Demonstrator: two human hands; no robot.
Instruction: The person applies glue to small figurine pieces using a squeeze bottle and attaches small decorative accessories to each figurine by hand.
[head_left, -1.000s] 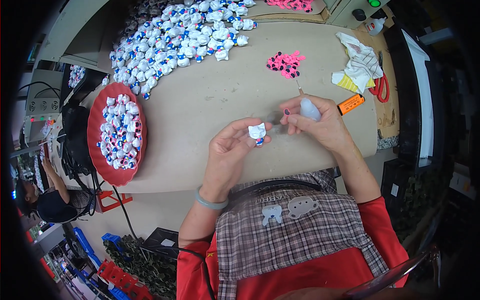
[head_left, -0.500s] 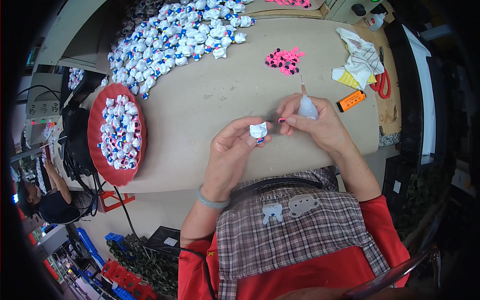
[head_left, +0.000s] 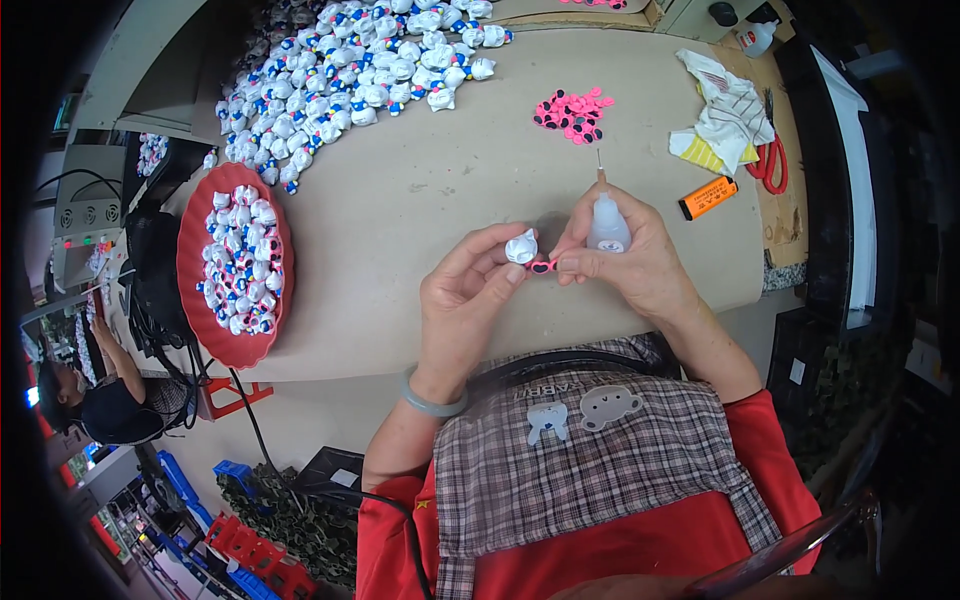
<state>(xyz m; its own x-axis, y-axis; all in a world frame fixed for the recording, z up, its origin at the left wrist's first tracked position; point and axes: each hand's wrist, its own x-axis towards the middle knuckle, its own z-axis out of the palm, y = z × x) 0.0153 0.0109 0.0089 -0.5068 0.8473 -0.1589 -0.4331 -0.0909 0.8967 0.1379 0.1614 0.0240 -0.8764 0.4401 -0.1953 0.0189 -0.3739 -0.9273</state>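
Observation:
My left hand (head_left: pixel 472 282) pinches a small white figurine (head_left: pixel 521 247) between thumb and fingers, above the table. My right hand (head_left: pixel 625 245) carries a translucent squeeze bottle (head_left: pixel 607 222), its thin needle tip pointing away from me. The thumb and forefinger of that same hand also grip a tiny pink-and-black piece (head_left: pixel 541 268), shaped like a pair of glasses. This piece lies right beside the figurine's lower side; whether they touch, I cannot tell. Farther off is a loose pile of similar pink-and-black pieces (head_left: pixel 572 116).
A red scalloped bowl (head_left: pixel 190 285) with several figurines stands at left. Behind it spreads a heap of white-and-blue figurines (head_left: pixel 370 70). At right lie an orange box (head_left: pixel 708 198), cloths (head_left: pixel 725 110) and red-handled scissors (head_left: pixel 775 165). Another person (head_left: pixel 115 400) sits far left.
The pink-and-black piece has come left, from apart to right beside the figurine. The figurine has turned in my left hand, and the hands are closer together.

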